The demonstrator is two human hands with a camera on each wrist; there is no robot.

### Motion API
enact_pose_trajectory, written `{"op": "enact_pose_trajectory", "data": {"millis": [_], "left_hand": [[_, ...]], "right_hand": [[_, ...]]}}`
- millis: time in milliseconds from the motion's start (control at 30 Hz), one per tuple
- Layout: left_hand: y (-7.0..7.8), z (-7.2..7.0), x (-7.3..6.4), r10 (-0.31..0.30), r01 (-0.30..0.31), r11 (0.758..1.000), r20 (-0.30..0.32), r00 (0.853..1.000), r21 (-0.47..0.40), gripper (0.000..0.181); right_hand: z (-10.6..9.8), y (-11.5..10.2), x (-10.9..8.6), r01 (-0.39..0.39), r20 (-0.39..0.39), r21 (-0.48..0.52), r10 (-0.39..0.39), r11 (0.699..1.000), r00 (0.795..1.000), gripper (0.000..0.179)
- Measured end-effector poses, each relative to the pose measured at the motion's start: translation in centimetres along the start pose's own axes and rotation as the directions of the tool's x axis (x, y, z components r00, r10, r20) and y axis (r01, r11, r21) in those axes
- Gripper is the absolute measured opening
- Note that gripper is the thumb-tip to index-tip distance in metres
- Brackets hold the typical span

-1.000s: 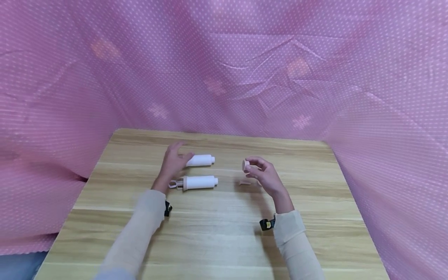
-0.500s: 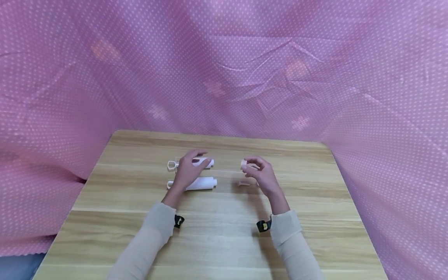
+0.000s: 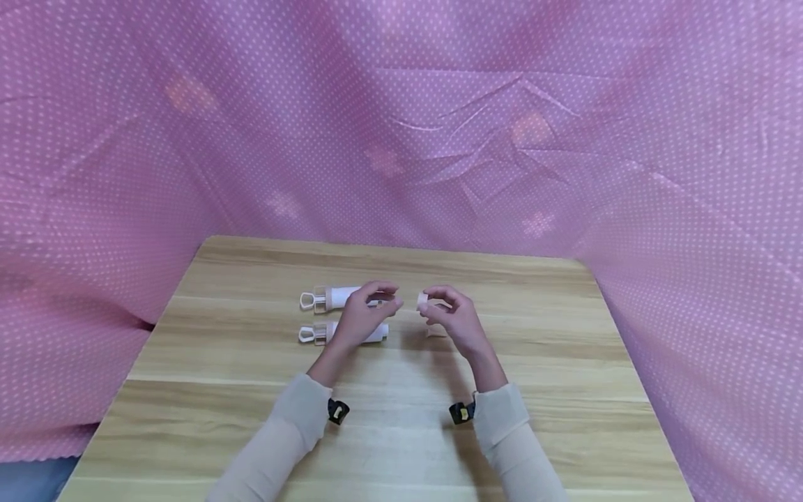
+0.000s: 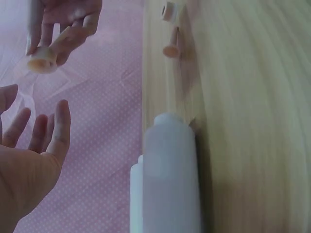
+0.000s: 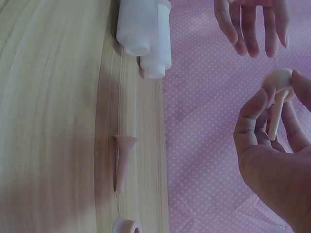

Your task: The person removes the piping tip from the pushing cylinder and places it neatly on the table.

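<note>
My right hand [image 3: 454, 317] pinches a small cream round cap with a thin stem [image 5: 279, 80] between thumb and fingertips. The stem points back toward the palm. Facing it, my left hand [image 3: 364, 314] holds nothing, its fingers spread and slightly bent, a short gap from the cap. Below and behind the left hand lie two white cylinders: a far one [image 3: 342, 297] and a near one [image 3: 378, 334], parallel on the table. Each has a clear section and a loop handle at its left end, a narrow neck at its right. The left hand partly covers both in the head view.
Under the right hand, a flared peg [image 5: 125, 158] lies on the wooden table [image 3: 401, 432], with a small cream ring [image 5: 127, 226] beyond it. Pink dotted cloth [image 3: 401, 174] hangs behind the table's far edge and along both sides.
My left hand has moved right, from the cylinders' handle ends past their middles toward the right hand. My right hand has shifted slightly left, still pinching the cap.
</note>
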State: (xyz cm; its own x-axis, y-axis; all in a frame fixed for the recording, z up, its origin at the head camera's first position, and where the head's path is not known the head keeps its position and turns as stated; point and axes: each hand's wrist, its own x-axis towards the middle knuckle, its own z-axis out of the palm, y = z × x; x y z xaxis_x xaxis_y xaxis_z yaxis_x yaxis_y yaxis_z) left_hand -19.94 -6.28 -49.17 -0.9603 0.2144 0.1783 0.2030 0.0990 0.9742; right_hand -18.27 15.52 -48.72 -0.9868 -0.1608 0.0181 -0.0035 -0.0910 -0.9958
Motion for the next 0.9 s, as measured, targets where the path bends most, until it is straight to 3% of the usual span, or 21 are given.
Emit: {"op": "enact_pose_trajectory", "data": {"millis": [233, 367, 567, 900], "left_hand": [[-0.5, 1.3, -0.9, -0.034, 0.039, 0.997, 0.066, 0.997, -0.072, 0.036], [-0.6, 1.8, -1.1, 0.004, 0.005, 0.996, 0.093, 0.996, -0.087, 0.037], [-0.7, 2.1, -1.1, 0.047, -0.038, 0.994, 0.087, 0.995, -0.101, 0.033], [-0.2, 1.7, -1.1, -0.023, 0.033, 0.996, 0.119, 0.993, -0.078, 0.033]], "right_hand": [[0.6, 0.4, -0.7, -0.026, 0.069, -0.015, 0.027, 1.000, 0.997, 0.032], [0.9, 0.8, -0.9, -0.002, 0.090, -0.035, 0.006, 0.999, 0.996, 0.032], [1.2, 1.2, -1.0, 0.001, 0.085, -0.024, 0.001, 1.000, 0.996, 0.031], [0.8, 1.3, -1.1, -0.018, 0.097, -0.007, 0.019, 1.000, 0.995, 0.036]]}}
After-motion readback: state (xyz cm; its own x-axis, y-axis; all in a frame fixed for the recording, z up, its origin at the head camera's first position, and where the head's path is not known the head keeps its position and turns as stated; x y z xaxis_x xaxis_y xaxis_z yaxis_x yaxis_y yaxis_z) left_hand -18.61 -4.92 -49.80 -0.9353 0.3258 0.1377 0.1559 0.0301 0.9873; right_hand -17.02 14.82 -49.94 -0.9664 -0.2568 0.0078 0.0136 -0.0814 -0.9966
